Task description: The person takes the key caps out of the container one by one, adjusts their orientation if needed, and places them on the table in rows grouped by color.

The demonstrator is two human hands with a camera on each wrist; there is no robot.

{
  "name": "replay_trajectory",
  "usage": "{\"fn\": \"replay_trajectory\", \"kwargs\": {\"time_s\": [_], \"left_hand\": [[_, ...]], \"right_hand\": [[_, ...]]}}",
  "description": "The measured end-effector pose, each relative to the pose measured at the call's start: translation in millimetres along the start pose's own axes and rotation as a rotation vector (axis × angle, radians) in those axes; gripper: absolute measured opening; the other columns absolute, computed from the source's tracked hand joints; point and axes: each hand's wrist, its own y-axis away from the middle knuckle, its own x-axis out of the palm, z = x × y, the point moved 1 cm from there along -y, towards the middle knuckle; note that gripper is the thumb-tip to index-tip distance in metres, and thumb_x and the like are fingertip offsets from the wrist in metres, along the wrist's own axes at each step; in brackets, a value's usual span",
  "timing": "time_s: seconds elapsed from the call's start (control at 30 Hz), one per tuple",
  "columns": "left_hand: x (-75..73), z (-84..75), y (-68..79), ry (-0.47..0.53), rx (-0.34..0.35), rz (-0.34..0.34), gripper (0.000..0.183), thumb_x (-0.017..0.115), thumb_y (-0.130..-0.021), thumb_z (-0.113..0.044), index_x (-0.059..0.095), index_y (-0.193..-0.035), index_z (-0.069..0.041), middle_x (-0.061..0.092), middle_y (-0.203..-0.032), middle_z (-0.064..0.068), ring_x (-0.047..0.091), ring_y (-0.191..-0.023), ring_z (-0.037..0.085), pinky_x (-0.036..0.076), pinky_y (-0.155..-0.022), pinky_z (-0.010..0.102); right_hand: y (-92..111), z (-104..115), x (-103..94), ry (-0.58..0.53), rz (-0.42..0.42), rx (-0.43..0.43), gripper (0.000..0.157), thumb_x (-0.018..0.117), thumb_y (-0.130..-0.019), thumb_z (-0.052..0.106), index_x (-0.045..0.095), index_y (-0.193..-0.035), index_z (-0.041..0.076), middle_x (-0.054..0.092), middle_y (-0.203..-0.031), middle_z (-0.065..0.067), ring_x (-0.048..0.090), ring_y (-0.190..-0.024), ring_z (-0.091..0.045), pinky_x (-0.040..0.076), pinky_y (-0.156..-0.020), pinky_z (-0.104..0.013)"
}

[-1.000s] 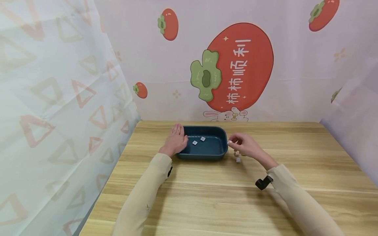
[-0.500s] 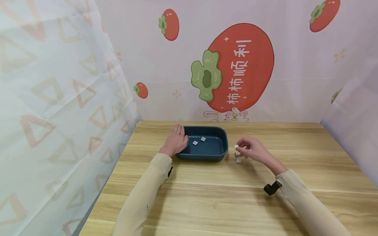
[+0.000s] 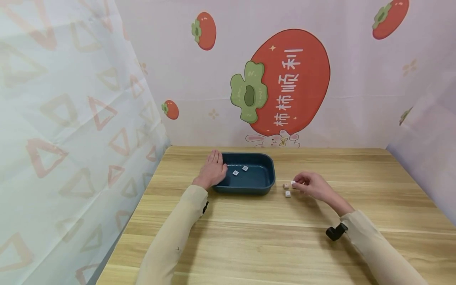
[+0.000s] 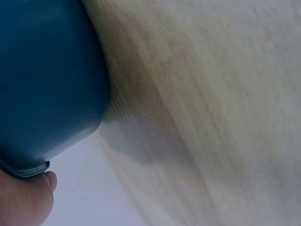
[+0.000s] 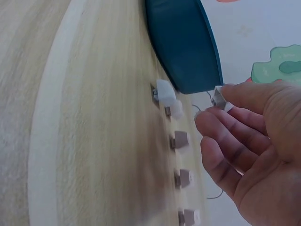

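A dark blue rectangular tray stands on the wooden table near the back. My left hand rests over its left end, fingers stretched along the rim; the left wrist view shows part of that hand against the tray's rim. Two white keycaps lie in the tray, one nearer and one farther. To the right of the tray, my right hand pinches a hollow white keycap between thumb and finger. Beside it on the table are a pinkish keycap and a white one.
The right wrist view shows several keycaps standing in a row on the table, some white, others brownish. Behind the wooden table hangs a printed cloth. Another patterned cloth runs along the left side.
My right hand has moved right and toward me, from the tray's right rim to beside the loose keycaps, carrying the white keycap lower. The left hand and tray have stayed put.
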Motion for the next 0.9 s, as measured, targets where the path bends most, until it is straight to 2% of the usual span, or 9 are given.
{"fn": "replay_trajectory", "kwargs": {"time_s": [0.2, 0.3, 0.43, 0.9], "left_hand": [[-0.7, -0.9, -0.5, -0.001, 0.009, -0.007, 0.063, 0.026, -0.106, -0.033, 0.014, -0.154, 0.005, 0.006, -0.165, 0.019, 0.004, -0.154, 0.033, 0.008, -0.126, 0.043], [-0.9, -0.9, -0.8, -0.013, 0.009, -0.006, 0.063, 0.026, -0.106, -0.033, 0.014, -0.154, 0.006, 0.006, -0.165, 0.02, 0.005, -0.154, 0.033, 0.008, -0.126, 0.043], [-0.9, -0.6, -0.7, -0.014, 0.006, -0.001, 0.063, 0.026, -0.106, -0.033, 0.014, -0.154, 0.005, 0.006, -0.165, 0.019, 0.005, -0.154, 0.033, 0.008, -0.126, 0.043], [-1.2, -0.6, -0.2, -0.011, -0.005, 0.013, 0.064, 0.025, -0.106, -0.034, 0.013, -0.155, 0.004, 0.004, -0.165, 0.017, 0.002, -0.154, 0.031, 0.007, -0.126, 0.042]], "right_hand": [[4, -12, -1.1, 0.052, -0.004, 0.0, 0.021, 0.07, -0.09, 0.024, 0.07, -0.099, 0.005, 0.069, -0.085, -0.004, 0.058, -0.073, -0.013, 0.049, -0.061, -0.023], [5, -18, 0.0, 0.029, 0.029, 0.007, 0.021, 0.07, -0.09, 0.024, 0.069, -0.1, 0.004, 0.068, -0.084, -0.006, 0.059, -0.07, -0.015, 0.05, -0.057, -0.025], [8, -26, 4.1, -0.024, 0.077, 0.057, 0.021, 0.069, -0.091, 0.023, 0.068, -0.101, 0.004, 0.067, -0.082, -0.007, 0.061, -0.064, -0.015, 0.052, -0.053, -0.027], [11, -30, 11.3, -0.01, 0.114, 0.095, 0.025, 0.068, -0.092, 0.025, 0.067, -0.107, 0.006, 0.06, -0.07, -0.001, 0.055, -0.052, -0.014, 0.045, -0.046, -0.026]]}}
